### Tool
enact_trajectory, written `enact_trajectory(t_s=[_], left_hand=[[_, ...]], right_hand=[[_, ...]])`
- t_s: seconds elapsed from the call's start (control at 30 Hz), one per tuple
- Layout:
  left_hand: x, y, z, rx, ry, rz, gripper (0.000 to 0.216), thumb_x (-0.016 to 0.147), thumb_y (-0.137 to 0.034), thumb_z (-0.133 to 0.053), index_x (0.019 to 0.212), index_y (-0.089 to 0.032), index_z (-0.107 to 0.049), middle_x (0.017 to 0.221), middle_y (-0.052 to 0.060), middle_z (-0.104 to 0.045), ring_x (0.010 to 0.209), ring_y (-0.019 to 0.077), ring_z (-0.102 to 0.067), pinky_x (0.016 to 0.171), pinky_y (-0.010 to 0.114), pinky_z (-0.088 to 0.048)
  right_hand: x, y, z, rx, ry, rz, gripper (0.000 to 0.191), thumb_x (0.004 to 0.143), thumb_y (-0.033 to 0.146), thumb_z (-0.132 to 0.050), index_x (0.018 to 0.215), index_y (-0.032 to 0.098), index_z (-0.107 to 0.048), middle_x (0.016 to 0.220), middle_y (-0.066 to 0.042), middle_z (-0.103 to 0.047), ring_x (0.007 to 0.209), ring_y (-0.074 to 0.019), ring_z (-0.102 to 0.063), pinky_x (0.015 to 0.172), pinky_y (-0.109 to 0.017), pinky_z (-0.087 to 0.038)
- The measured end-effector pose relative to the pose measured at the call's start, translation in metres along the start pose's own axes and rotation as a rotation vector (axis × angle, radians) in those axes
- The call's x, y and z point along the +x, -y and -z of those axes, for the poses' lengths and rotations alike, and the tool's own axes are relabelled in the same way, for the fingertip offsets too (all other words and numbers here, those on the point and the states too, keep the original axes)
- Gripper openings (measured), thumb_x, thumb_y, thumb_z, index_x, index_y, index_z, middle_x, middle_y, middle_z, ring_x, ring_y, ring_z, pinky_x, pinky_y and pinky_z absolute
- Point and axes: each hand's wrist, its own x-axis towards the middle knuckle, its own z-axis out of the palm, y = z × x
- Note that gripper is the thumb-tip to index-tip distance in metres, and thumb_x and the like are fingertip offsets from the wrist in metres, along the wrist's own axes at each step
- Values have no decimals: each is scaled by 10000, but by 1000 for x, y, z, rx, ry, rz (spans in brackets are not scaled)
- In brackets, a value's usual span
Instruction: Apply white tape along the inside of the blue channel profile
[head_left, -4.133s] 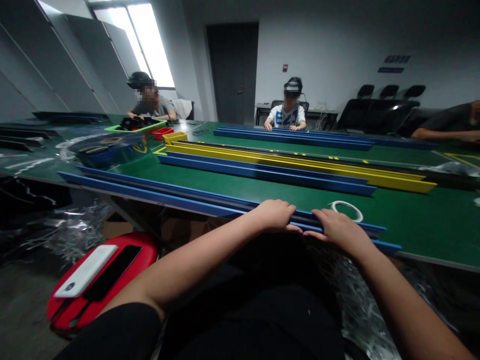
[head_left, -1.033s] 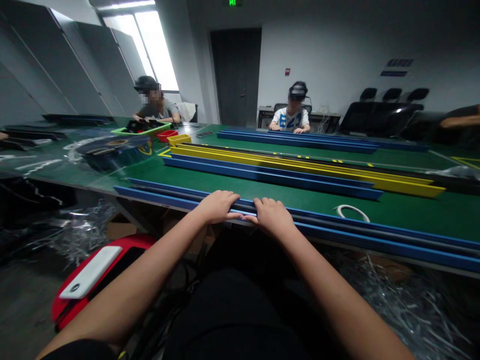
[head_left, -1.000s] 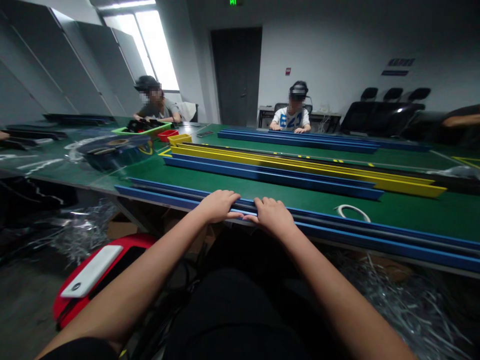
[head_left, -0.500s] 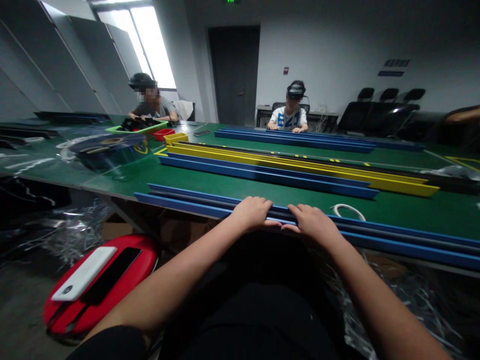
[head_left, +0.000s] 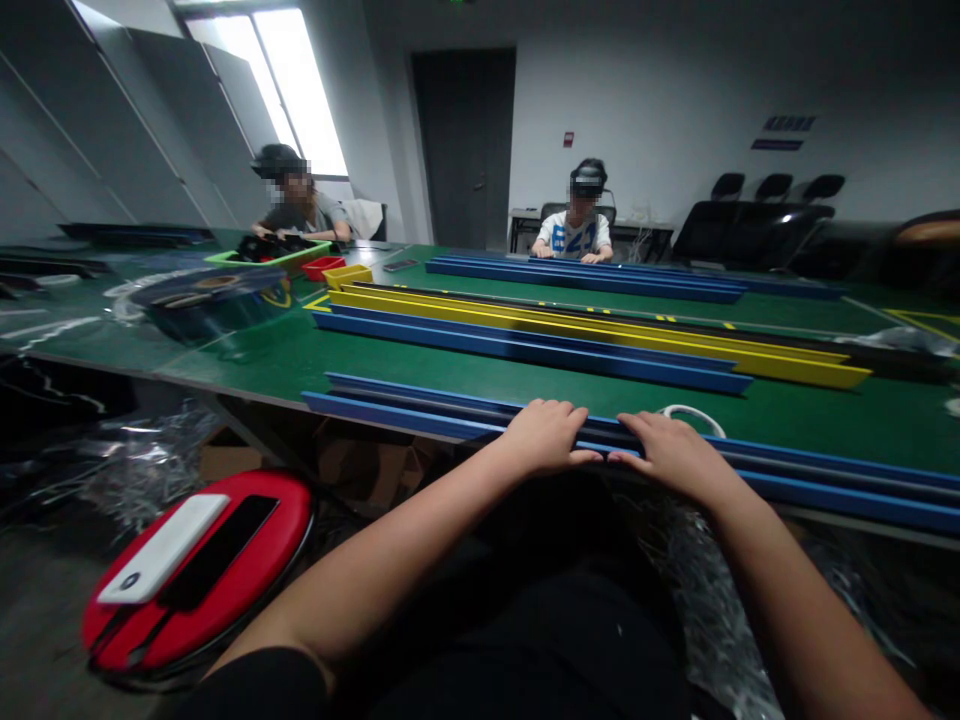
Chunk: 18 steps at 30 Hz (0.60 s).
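A long blue rail (head_left: 405,410) with a dark strip in its channel lies along the near edge of the green table (head_left: 450,368). My left hand (head_left: 547,435) and my right hand (head_left: 675,455) sit side by side on it. Their fingers curl over the rail's top and their thumbs are at its near side. The rail's left end shows and its right end runs out of view. A white ring (head_left: 694,412) lies on the table just behind my right hand.
Further back lie another blue rail (head_left: 525,347), a yellow rail (head_left: 600,335) and far blue rails (head_left: 585,275). Two people (head_left: 577,225) (head_left: 296,205) sit across the table. Small coloured bins (head_left: 337,270) stand at back left. A red stool (head_left: 202,570) holding phones stands at my left.
The near blue rail has slid to the right under my hands; its left end now lies closer to me. Both hands stay on it.
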Motion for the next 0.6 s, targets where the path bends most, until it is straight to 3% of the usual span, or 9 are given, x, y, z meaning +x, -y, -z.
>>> enact_trajectory(t_s=[0.17,0.4,0.6], left_hand=[[-29,32,18,1,26,-11,724,873,-730,-434,1383,-218,-479,1223,117,-637,1113,291,-605,925,397,-454],[-87,108,45,41,114,115,759,831,-733,-504,1406,-238,-481,1262,118,-626,1129,295,-601,941,383,-442],[-118,148,52,68,148,204,742,819,-733,-518,1361,-226,-532,1214,106,-655,1119,284,-610,954,364,-427]], right_hand=[[23,50,16,23,-38,-34,681,929,667,-388,1383,176,-516,1292,-172,-601,1136,-317,-574,942,-435,-435],[68,129,28,84,-45,15,680,925,691,-376,1379,198,-494,1265,-165,-608,1152,-309,-552,957,-428,-404],[95,158,22,95,8,1,793,871,796,-303,1352,195,-491,1201,-176,-628,1098,-314,-579,905,-428,-428]])
